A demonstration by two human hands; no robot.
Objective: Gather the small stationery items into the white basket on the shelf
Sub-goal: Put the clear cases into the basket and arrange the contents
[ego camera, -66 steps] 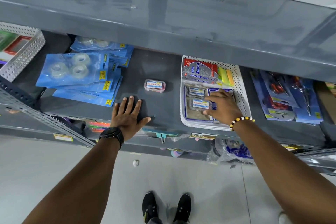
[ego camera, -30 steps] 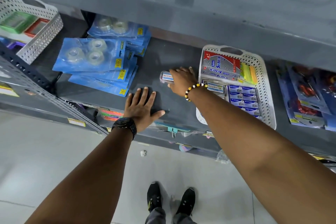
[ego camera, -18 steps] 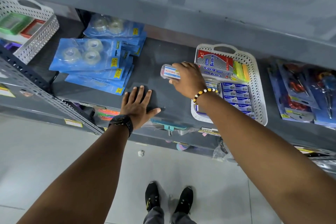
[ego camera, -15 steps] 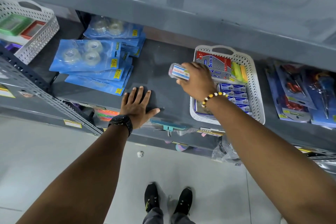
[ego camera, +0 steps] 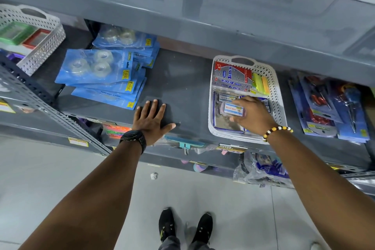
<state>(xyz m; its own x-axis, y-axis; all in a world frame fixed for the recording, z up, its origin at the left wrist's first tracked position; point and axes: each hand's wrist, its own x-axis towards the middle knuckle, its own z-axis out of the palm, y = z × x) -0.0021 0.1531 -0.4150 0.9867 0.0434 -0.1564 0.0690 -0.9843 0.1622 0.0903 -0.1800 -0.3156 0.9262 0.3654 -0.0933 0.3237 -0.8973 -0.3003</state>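
A white perforated basket (ego camera: 279,97) stands on the grey shelf (ego camera: 182,79), right of centre. It holds a red and grey Softek pack (ego camera: 231,76), yellow and orange sticky notes (ego camera: 260,85) and blue flat packs. My right hand (ego camera: 253,114), with a beaded bracelet, is over the basket's middle, gripping a small clear pink box (ego camera: 233,109) with a white label. My left hand (ego camera: 153,121), with a black watch at the wrist, lies flat and spread on the shelf's front edge, holding nothing.
Blue blister packs of clear tape (ego camera: 101,75) are stacked on the shelf's left. A second white basket (ego camera: 43,42) stands at far left. Packs of scissors and tools (ego camera: 328,107) lie at the right. An upper shelf overhangs the back. A lower shelf holds more goods.
My right hand picked the small pink box off the open shelf and carried it right, from beside the basket to over its middle. My left hand stayed flat.
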